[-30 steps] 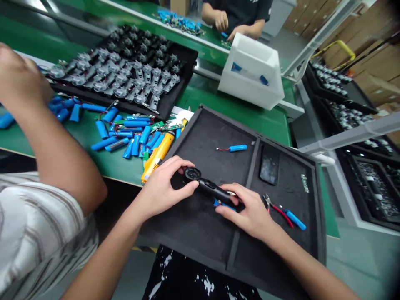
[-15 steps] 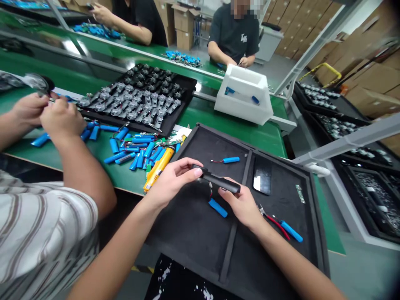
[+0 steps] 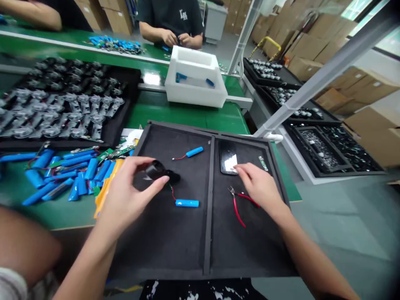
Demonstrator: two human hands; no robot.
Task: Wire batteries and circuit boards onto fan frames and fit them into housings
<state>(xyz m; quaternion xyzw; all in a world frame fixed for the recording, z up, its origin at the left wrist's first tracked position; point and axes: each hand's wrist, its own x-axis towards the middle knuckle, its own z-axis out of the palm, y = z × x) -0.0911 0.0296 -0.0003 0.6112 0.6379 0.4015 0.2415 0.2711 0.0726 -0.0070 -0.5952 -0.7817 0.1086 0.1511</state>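
My left hand (image 3: 131,192) pinches a black plastic handheld device (image 3: 155,170) by its end, above a black foam tray (image 3: 175,254). A thin wire runs from the device to a blue cylindrical cell (image 3: 186,203) lying on the foam. My right hand (image 3: 258,183) rests open and empty, its fingertips beside a black smartphone (image 3: 228,157). Just below it lie red-handled wire cutters (image 3: 236,207), one handle running towards my palm. A second blue cell (image 3: 194,152) with a red wire and a small green circuit board (image 3: 263,163) also lie on the foam.
To the left, loose blue cells (image 3: 81,183) and a yellow tool (image 3: 106,189) lie on the green bench, beyond a striped-sleeved neighbour's arm (image 3: 21,248). A white foam box (image 3: 195,93) stands ahead, with a co-worker's hands (image 3: 176,39) beyond. Black trays of parts (image 3: 325,146) sit right.
My right hand has let go of the black device and moved right, near the smartphone. My left hand alone holds the device, and the view has turned left and tilted up.
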